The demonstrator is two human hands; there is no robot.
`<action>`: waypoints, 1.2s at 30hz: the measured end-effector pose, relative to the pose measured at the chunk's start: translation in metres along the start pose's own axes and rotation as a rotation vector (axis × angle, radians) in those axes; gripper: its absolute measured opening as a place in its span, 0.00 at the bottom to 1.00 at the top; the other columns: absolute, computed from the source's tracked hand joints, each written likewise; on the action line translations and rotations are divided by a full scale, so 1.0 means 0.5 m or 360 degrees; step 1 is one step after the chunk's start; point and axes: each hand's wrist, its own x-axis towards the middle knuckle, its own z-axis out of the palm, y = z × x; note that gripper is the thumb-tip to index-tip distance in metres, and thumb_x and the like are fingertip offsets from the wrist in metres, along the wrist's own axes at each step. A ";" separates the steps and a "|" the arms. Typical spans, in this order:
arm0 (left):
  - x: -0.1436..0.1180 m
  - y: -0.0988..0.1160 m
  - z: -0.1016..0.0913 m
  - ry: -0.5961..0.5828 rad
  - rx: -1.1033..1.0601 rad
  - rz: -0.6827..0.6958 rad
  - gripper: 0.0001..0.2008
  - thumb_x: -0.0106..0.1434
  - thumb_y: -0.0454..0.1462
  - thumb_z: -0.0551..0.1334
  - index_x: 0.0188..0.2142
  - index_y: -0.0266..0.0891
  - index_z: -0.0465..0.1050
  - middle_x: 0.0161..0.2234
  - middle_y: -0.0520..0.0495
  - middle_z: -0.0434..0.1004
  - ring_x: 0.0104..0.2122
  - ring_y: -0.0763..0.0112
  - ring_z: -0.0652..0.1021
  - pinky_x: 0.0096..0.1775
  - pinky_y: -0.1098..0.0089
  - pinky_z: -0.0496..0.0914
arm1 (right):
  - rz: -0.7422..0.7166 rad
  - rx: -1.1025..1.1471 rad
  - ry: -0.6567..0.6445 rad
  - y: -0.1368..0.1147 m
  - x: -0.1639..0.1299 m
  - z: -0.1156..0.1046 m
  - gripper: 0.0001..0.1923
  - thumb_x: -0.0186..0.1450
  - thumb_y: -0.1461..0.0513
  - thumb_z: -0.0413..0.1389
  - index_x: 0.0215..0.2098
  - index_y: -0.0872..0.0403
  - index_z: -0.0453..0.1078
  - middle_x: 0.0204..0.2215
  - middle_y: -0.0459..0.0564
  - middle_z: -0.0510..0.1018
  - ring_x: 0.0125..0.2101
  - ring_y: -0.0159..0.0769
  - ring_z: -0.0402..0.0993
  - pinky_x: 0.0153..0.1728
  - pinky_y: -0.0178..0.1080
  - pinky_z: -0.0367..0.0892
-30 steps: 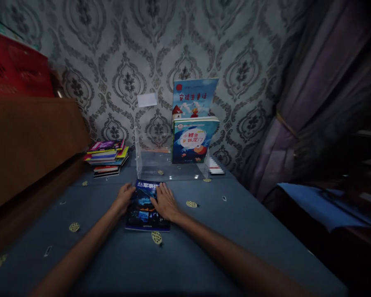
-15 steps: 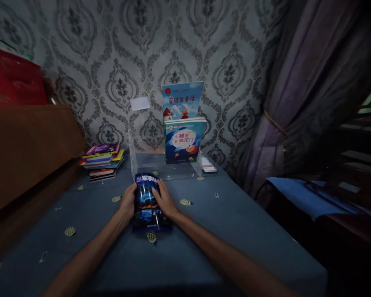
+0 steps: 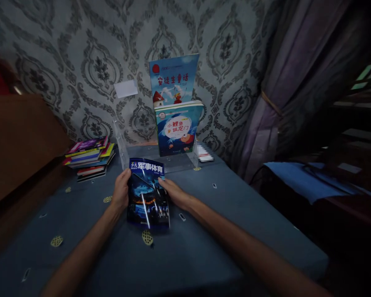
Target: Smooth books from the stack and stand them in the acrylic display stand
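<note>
Head view: dark blue magazine [image 3: 148,194] sat at frame centre, lifted at its top edge, lower edge down near the tablecloth [image 3: 204,231]. Left hand [image 3: 121,194] gripped its left edge, thumb over the cover, fingers curled behind. Right hand [image 3: 176,194] held the right edge, fingers partly under the mag; both hands closed on it, arms coming in from bottom of frame.

Surface: blue-grey tablecloth w/ small pale round motifs, one just below the mag's lower edge. Just above the mag, a clear acrylic stand [image 3: 123,144] against the wall, two picture books upright in its right part: taller blue book [image 3: 173,78] behind, shorter book [image 3: 177,128] w/ a fish cover in front. Stack of books [image 3: 88,159] lay flat at centre left. Brown wooden board [image 3: 15,140] at far left. Grey damask wallpaper [image 3: 80,49] across the top, purple curtain [image 3: 284,90] tied back at upper right, blue cloth [image 3: 309,185] at right, room dim.

Mag: glossy cover catching a streak of light, white bold characters along the top, dark night-scene pics below.
</note>
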 end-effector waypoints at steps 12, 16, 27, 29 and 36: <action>0.035 -0.049 0.000 0.0089 -0.0082 -0.0233 0.28 0.41 0.52 0.78 0.36 0.38 0.79 0.36 0.52 0.82 0.36 0.68 0.79 0.41 0.71 0.72 | 0.0322 0.0196 0.0000 -0.041 -0.012 -0.048 0.31 0.48 0.42 0.71 0.36 0.53 0.70 0.19 0.35 0.66 0.15 0.20 0.58 0.12 0.26 0.47; 0.030 -0.059 -0.004 0.0160 -0.0083 -0.0261 0.30 0.40 0.52 0.78 0.38 0.38 0.80 0.37 0.50 0.83 0.37 0.66 0.80 0.42 0.70 0.73 | 0.0347 0.0159 -0.0010 -0.034 -0.014 -0.067 0.31 0.46 0.44 0.73 0.38 0.55 0.73 0.22 0.39 0.73 0.18 0.23 0.67 0.13 0.26 0.57; 0.036 -0.095 -0.006 0.0182 -0.0077 -0.0381 0.28 0.40 0.53 0.77 0.36 0.39 0.79 0.36 0.48 0.83 0.38 0.62 0.80 0.43 0.67 0.72 | 0.0317 0.0146 -0.0091 -0.028 -0.027 -0.083 0.23 0.54 0.49 0.72 0.38 0.56 0.77 0.24 0.42 0.75 0.19 0.22 0.69 0.15 0.25 0.61; 0.037 -0.100 -0.010 0.0144 -0.0049 -0.0372 0.27 0.41 0.54 0.76 0.35 0.39 0.79 0.36 0.48 0.82 0.40 0.60 0.80 0.45 0.66 0.71 | 0.0332 0.0130 -0.0099 -0.025 -0.026 -0.087 0.23 0.53 0.49 0.72 0.38 0.56 0.77 0.25 0.43 0.76 0.18 0.22 0.69 0.15 0.25 0.62; 0.042 -0.110 -0.032 -0.0042 -0.0039 -0.0408 0.24 0.42 0.51 0.76 0.35 0.40 0.80 0.34 0.48 0.83 0.38 0.59 0.80 0.43 0.67 0.71 | 0.0382 0.0060 -0.0104 -0.019 -0.025 -0.094 0.19 0.54 0.51 0.72 0.36 0.56 0.78 0.25 0.44 0.76 0.18 0.23 0.69 0.16 0.25 0.65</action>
